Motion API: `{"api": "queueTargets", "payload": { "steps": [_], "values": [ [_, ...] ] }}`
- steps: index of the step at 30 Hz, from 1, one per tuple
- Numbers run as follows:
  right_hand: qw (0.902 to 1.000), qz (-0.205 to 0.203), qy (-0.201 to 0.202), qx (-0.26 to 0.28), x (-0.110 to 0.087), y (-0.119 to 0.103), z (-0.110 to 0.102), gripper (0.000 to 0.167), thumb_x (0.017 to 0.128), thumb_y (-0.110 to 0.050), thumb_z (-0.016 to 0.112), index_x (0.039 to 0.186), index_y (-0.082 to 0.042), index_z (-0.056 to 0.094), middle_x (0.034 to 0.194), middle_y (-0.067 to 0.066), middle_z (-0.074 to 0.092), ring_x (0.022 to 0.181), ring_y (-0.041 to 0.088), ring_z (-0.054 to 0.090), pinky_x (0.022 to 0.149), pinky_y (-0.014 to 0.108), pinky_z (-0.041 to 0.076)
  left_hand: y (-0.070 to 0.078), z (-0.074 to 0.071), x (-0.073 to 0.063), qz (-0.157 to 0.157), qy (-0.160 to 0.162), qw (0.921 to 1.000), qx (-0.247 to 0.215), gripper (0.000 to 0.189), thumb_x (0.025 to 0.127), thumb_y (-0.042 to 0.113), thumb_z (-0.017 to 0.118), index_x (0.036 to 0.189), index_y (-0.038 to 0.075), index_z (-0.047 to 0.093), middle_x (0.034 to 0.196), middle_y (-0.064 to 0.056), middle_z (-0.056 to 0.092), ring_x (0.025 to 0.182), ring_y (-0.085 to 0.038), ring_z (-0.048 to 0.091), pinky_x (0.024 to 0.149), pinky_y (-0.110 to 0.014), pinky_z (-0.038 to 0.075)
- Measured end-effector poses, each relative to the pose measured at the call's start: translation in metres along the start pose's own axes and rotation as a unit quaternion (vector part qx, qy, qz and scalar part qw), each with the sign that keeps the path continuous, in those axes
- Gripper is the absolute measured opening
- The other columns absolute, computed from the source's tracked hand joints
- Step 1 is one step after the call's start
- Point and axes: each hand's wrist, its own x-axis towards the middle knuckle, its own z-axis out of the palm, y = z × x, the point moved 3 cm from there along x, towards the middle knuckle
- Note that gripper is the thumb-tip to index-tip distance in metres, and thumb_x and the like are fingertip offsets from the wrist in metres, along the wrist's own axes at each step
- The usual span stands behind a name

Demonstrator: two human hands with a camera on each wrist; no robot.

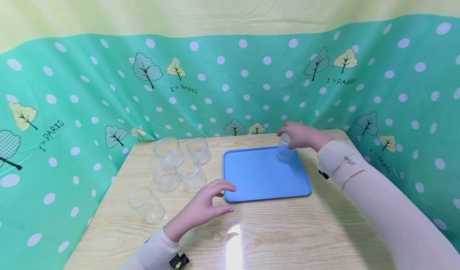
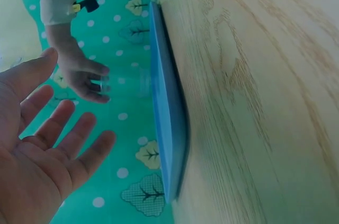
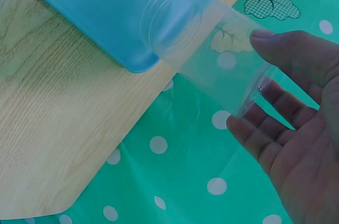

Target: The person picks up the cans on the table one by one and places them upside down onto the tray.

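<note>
My right hand [image 1: 300,135] holds a clear jar [image 1: 284,153] over the far right corner of a blue tray [image 1: 258,174]. In the right wrist view, the thumb and fingers grip one end of the jar [image 3: 206,49], while its ridged rim end points at the tray. Whether that rim touches the tray, I cannot tell. My left hand [image 1: 203,206] hovers by the tray's near left corner, thumb and fingers spread apart. Nothing lies in the left palm [image 2: 37,166] in the left wrist view.
Several clear jars stand on the wooden table's left side, among them a wide jar [image 1: 167,152] at the back and a separate jar [image 1: 147,206] nearer the front. A green dotted curtain [image 1: 215,98] encloses the table's back and sides. Light glares on the wood [image 1: 234,248] in front.
</note>
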Motion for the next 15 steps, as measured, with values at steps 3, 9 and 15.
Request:
{"api": "queueTargets", "payload": {
  "steps": [3, 9, 15],
  "values": [
    [1.0000, 0.007, -0.005, -0.004, 0.0016, -0.0008, 0.0014, 0.055, 0.081, 0.001, 0.075, 0.134, -0.009, 0.066, 0.144, 0.019, 0.054, 0.132, 0.044, 0.051, 0.103, 0.059, 0.051, 0.0003, -0.0004, -0.0004, -0.001, -0.001, 1.0000, 0.002, 0.051, 0.083, 0.011, 0.086, 0.129, 0.022, 0.064, 0.132, 0.003, 0.063, 0.123, -0.017, 0.060, 0.093, -0.043, 0.060],
    [0.9997, 0.015, -0.011, -0.016, 0.0026, -0.0011, 0.0039, 0.053, 0.082, 0.003, 0.074, 0.133, -0.011, 0.066, 0.144, 0.019, 0.054, 0.133, 0.044, 0.050, 0.102, 0.059, 0.052, -0.0006, -0.0003, -0.0011, -0.002, -0.002, 1.0000, 0.003, 0.050, 0.084, 0.015, 0.085, 0.129, 0.022, 0.064, 0.133, 0.003, 0.062, 0.123, -0.017, 0.060, 0.093, -0.042, 0.060],
    [0.9993, 0.024, -0.020, -0.021, 0.0024, -0.0006, 0.0075, 0.057, 0.081, 0.006, 0.072, 0.135, -0.011, 0.065, 0.146, 0.020, 0.051, 0.135, 0.045, 0.048, 0.099, 0.056, 0.055, -0.0007, 0.0004, -0.0013, 0.001, -0.007, 1.0000, 0.001, 0.049, 0.085, 0.018, 0.085, 0.130, 0.023, 0.064, 0.133, 0.005, 0.062, 0.123, -0.017, 0.059, 0.094, -0.043, 0.060]
  ]
}}
